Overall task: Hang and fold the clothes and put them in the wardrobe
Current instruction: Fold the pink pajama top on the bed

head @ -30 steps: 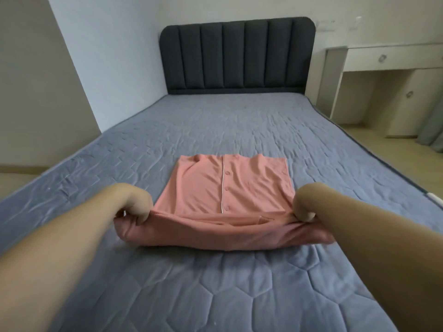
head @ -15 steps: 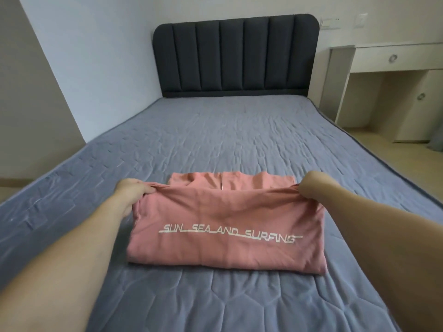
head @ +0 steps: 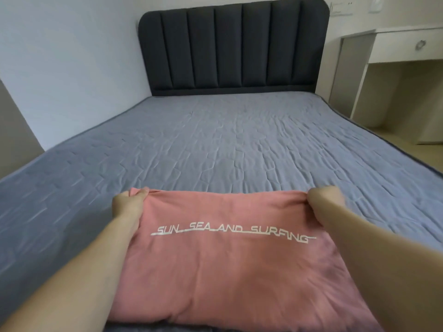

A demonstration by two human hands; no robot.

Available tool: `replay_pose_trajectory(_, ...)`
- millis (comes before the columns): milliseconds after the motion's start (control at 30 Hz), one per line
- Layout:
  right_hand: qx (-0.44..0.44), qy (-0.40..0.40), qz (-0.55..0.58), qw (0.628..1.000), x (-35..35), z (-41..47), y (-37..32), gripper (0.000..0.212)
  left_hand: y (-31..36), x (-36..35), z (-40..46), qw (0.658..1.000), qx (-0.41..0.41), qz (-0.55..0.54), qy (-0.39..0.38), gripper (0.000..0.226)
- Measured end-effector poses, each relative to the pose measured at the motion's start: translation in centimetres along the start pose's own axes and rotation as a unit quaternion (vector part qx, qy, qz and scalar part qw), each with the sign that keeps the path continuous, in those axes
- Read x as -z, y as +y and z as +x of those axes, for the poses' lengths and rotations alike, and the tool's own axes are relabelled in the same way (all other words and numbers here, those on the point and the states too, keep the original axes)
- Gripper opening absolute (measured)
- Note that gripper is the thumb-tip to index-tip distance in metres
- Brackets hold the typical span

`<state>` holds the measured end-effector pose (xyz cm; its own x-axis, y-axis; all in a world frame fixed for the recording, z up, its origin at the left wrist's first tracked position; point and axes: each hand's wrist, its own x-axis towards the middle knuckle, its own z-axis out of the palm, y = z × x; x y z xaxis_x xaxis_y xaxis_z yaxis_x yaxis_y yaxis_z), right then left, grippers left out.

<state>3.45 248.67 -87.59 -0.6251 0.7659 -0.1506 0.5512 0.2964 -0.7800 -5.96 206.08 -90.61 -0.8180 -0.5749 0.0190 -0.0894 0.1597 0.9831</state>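
While the folded pink shirt [head: 225, 271] lies on the bed [head: 227, 144], we see the left hand [head: 128, 204] and right hand [head: 323, 202] pinching its far corners.

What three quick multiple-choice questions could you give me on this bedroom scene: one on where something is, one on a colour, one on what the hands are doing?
1. Where does the shirt lie?
A. On the bed
B. On the floor
C. On the desk

2. What colour is the headboard?
A. White
B. Pink
C. Dark grey

3. What are the hands doing?
A. Resting flat on the bed
B. Each pinching a far corner of the shirt
C. Holding a hanger

Answers:
1. A: the pink shirt is spread on the blue-grey quilted cover, near the foot of the bed.
2. C: its padded panels are dark grey against the pale wall.
3. B: the left hand and the right hand have fingers curled round the shirt's far corners.
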Motion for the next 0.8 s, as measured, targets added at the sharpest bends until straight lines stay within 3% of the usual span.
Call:
replay_pose_trajectory(233,0.093,0.068,-0.129,0.985,-2.5,0.7,2.8,0.035,-3.5,-1.9,3.1,0.993,-0.041,0.114,-0.003,0.029)
replay_pose_trajectory(400,0.123,0.097,-0.172,0.973,-2.6,0.8,3.6,0.032,-3.0,-2.0,2.3,0.964,-0.094,0.249,0.007,0.031)
replay_pose_trajectory(533,0.249,0.143,-0.336,0.897,-2.9,-0.7,3.6,0.026,-1.5,-2.2,-1.7,0.905,-0.134,0.403,0.028,0.040)
replay_pose_trajectory(633,0.365,0.152,-0.298,0.869,-2.8,-1.9,2.9,0.036,1.1,-2.5,-5.3,0.869,-0.272,0.411,0.058,0.036)
replay_pose_trajectory(667,0.424,0.139,-0.265,0.855,-3.1,-2.7,2.7,0.041,1.8,-3.1,-6.8,0.847,-0.352,0.399,0.018,0.039)
replay_pose_trajectory(733,0.531,0.057,-0.261,0.804,-4.3,-4.4,2.3,0.052,2.0,-4.5,-10.2,0.777,-0.452,0.412,-0.148,0.054)
replay_pose_trajectory(800,0.520,-0.064,-0.298,0.798,-5.6,-5.1,2.6,0.054,0.9,-5.4,-12.4,0.729,-0.402,0.459,-0.310,0.070)
